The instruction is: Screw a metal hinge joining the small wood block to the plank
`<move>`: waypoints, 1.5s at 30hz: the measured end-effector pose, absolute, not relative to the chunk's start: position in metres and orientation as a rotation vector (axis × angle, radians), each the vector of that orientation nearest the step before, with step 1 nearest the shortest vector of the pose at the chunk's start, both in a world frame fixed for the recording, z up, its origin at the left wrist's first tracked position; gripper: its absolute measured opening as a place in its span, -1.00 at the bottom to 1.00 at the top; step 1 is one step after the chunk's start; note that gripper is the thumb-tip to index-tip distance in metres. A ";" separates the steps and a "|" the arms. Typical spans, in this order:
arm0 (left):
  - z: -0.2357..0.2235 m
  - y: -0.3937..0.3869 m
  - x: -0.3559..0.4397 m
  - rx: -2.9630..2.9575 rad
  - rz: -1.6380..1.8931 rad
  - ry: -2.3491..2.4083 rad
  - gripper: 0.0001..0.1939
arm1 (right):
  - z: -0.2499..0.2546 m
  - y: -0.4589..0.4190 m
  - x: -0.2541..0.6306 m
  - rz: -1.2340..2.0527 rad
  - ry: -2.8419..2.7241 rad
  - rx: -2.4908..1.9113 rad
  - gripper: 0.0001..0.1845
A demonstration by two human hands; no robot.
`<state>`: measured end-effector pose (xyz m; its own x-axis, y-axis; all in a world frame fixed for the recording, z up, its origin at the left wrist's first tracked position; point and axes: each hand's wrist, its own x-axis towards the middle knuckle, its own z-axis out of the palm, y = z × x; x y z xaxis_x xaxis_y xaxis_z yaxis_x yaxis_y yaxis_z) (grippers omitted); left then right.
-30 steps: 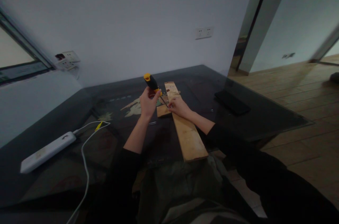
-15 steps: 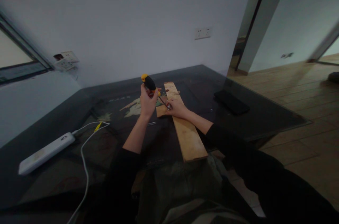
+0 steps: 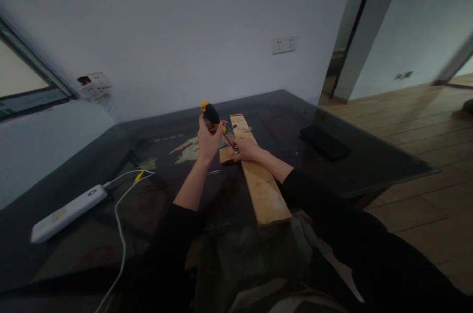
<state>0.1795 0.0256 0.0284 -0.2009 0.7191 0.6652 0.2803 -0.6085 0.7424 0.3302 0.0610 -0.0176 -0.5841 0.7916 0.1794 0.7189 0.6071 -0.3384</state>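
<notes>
My left hand (image 3: 207, 141) is closed round the black and yellow handle of a screwdriver (image 3: 213, 117), held tilted with its tip pointing down and right. The tip meets my right hand (image 3: 247, 149), which rests on a long wooden plank (image 3: 259, 184) and pinches something small at the tip that I cannot make out. A shorter piece of wood (image 3: 225, 155) lies against the plank's left side, just under the shaft.
The plank lies on a dark glass table (image 3: 351, 165) and overhangs its near edge. A white power bank (image 3: 68, 212) with a white cable (image 3: 120, 214) lies at the left. A black flat object (image 3: 324, 142) sits at the right. Wall sockets (image 3: 284, 45) behind.
The screwdriver handle has swung slightly left and back again. My right hand has stayed on the plank at the tip, shifting a little.
</notes>
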 end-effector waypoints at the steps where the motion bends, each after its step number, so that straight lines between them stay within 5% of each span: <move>1: 0.028 0.026 0.180 1.730 1.873 1.168 -0.62 | -0.018 0.061 0.330 0.342 -2.514 -1.217 -0.53; 16: 0.036 0.033 0.176 1.783 1.931 1.284 -0.64 | -0.018 0.059 0.336 0.388 -2.460 -1.159 -0.50; 26: 0.052 0.028 0.159 1.847 1.865 1.310 -0.28 | -0.014 0.054 0.338 0.432 -2.435 -1.183 -0.47; 37: 0.077 0.031 0.151 1.785 1.657 1.170 -0.56 | -0.017 0.056 0.339 0.472 -2.429 -1.174 -0.51; 45: 0.114 0.010 0.160 1.812 1.263 1.574 -0.72 | -0.017 0.055 0.339 0.494 -2.430 -1.178 -0.58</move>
<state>0.1598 0.0098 0.1143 -0.0567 0.9340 0.3526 0.5464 -0.2666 0.7940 0.3393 0.0555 -0.0171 -0.5687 0.7995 0.1934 0.6607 0.5840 -0.4716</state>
